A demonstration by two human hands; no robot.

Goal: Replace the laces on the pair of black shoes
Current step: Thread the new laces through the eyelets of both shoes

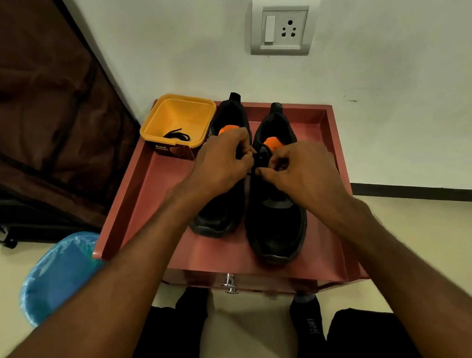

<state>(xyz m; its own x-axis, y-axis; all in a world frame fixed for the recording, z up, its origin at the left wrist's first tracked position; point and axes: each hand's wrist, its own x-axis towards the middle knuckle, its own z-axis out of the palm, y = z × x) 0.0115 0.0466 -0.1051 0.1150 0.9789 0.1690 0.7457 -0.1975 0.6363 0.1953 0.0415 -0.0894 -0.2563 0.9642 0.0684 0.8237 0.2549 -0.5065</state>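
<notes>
Both hands point(222, 163) point(299, 170) fwd, fingers pinched.

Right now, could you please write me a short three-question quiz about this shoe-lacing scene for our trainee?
1. True or false: the two black shoes stand on the floor beside the red tray.
2. What lies inside the yellow tub?
A. a coiled black lace
B. a pair of scissors
C. a rolled sock
3. Fill in: both the left hand and the right hand work at the lace area of the shoe on the person's ____ side.

Key:
1. False; both shoes stand in the tray.
2. A.
3. Right; fingers of both hands pinch there, though the lace itself is mostly hidden.
</notes>
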